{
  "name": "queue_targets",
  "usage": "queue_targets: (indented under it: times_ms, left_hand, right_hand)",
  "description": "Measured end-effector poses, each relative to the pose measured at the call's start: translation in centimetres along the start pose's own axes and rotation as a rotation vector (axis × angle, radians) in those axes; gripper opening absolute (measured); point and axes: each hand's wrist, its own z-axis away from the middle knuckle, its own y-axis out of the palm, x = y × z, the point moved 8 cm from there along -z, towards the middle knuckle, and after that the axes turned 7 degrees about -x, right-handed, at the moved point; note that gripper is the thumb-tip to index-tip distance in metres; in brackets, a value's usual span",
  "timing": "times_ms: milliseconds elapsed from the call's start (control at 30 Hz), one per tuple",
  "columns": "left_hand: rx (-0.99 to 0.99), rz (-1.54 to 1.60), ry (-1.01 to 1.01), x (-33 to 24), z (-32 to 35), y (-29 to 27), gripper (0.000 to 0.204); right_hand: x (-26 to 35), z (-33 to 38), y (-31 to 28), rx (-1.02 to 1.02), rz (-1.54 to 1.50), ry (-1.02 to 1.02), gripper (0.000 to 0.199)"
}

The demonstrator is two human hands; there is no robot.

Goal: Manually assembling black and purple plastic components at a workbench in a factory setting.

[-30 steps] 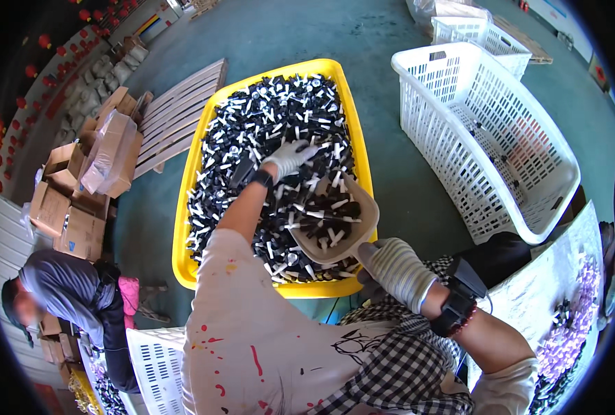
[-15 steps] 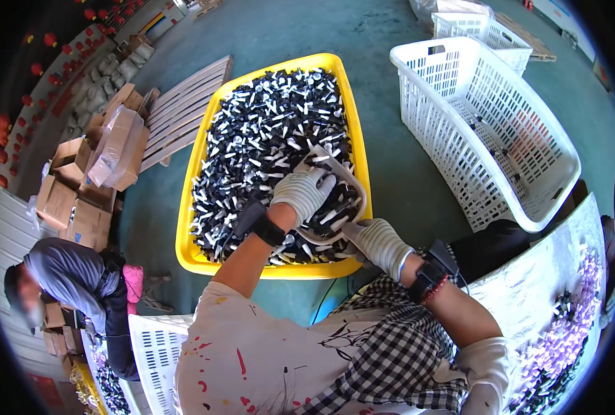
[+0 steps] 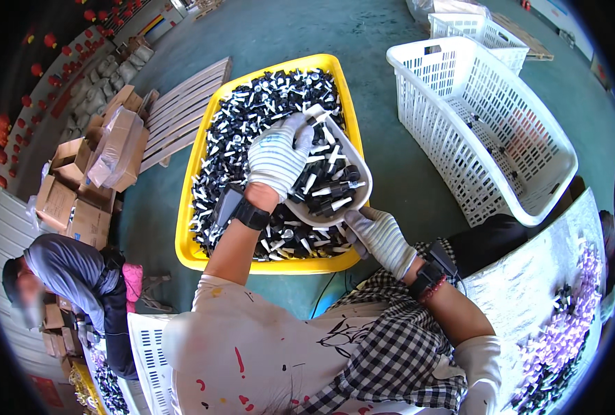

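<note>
A yellow tub (image 3: 355, 124) is heaped with small black-and-white plastic parts (image 3: 241, 135), each with a narrow white stem. Over its right side a white plastic scoop (image 3: 367, 173) is tilted, with several of the parts lying in it. My right hand (image 3: 383, 241), in a striped glove, is closed on the scoop's near end. My left hand (image 3: 276, 158), gloved too, curls at the scoop's far, narrow end. A white-and-dark piece shows at its fingertips; whether the fingers hold it is unclear.
Right of the tub stands a large white slatted crate (image 3: 452, 131), a smaller crate (image 3: 479, 34) behind it. A wooden pallet (image 3: 183, 104) and cardboard boxes (image 3: 89, 200) are on the left. A person (image 3: 69, 277) bends at lower left. Purple and black parts (image 3: 563, 339) cover a right-hand surface.
The scoop has come up out of the heap and now shows its load. My left hand has lifted up and to the left; my right hand has shifted little.
</note>
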Motion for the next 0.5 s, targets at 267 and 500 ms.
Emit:
queue_targets:
  times_ms: [267,500]
  left_hand:
    - [-0.318,0.318,0.15,-4.1,-2.7,-3.9,0.026]
    - [-0.304,0.88,-0.174,-1.3,-2.6,1.2,0.039]
  right_hand:
    - [0.4,2.4,-3.1,-0.066,-0.085,-0.069,0.038]
    - [1.0,6.5,-5.9,-0.231,-0.17,-0.133,0.045]
